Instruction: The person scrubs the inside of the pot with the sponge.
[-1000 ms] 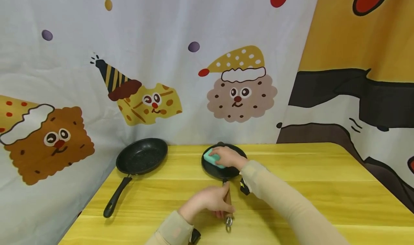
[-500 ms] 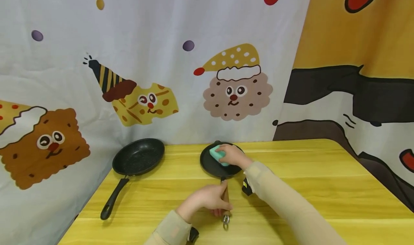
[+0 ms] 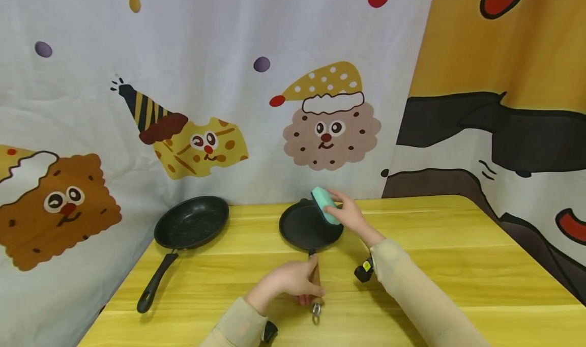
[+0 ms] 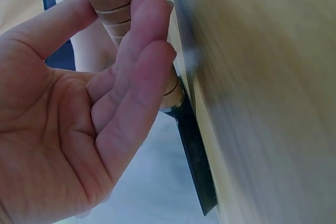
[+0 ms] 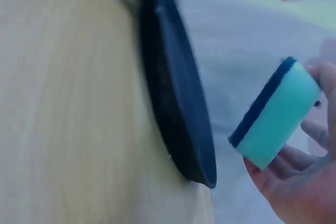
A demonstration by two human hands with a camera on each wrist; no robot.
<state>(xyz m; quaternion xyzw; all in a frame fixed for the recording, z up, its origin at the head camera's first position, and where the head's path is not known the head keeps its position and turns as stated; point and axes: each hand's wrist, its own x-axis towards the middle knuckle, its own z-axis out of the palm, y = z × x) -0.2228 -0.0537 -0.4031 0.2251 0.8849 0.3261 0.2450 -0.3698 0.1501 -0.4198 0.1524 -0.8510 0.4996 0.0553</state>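
Observation:
A small black frying pan (image 3: 302,229) lies on the table toward the back, its wooden handle (image 4: 113,11) pointing at the person. My left hand (image 3: 293,280) grips that handle, thumb on one side and fingers on the other. Above the pan's right rim, my right hand (image 3: 350,213) pinches a mint-green sponge (image 3: 324,204) between thumb and fingers. In the right wrist view the sponge (image 5: 275,115) is tilted and lifted apart from the pan (image 5: 176,93), its dark scouring side facing the pan.
To the left stands a larger black frying pan (image 3: 192,224), its black handle (image 3: 155,283) reaching toward the front left. Behind the wooden table (image 3: 435,265) hangs a cloth (image 3: 229,41) printed with cartoon biscuits and cheese, close against the table's back edge.
My right hand has raised the sponge off the pan's surface and moved it right, tilting it. My left hand keeps its grip on the handle. The head view has shifted slightly.

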